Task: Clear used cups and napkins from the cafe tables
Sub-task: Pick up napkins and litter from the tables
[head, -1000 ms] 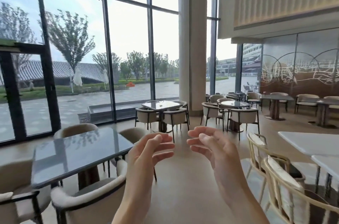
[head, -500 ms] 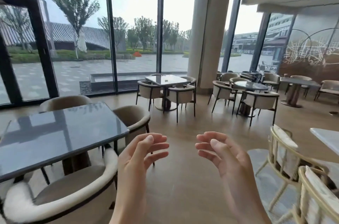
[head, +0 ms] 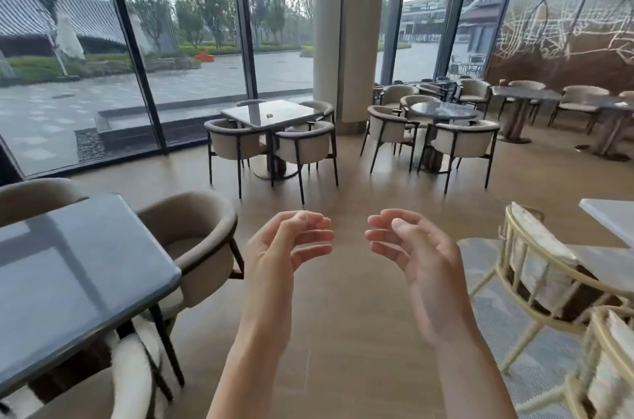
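Fingers (head: 308, 240) of the left hand (head: 274, 257) loosely curled, holding nothing; right hand (head: 422, 257) the same, both raised over bare floor. Only candidate for clearing: a small crumpled item (head: 269, 115) on the square table (head: 240, 115) just left of the pillar (head: 346, 41), lying toward that table's middle, well apart from both hands. Looks pale grey, flattish, wadded (too small to tell napkin from wrapper). If a used napkin, judged light, soft, non-fragile, not slippery; a fingertip pinch on the raised crumple should lift it. No cups visible on that table. Round table (head: 442, 109) right of the pillar shows nothing clear.
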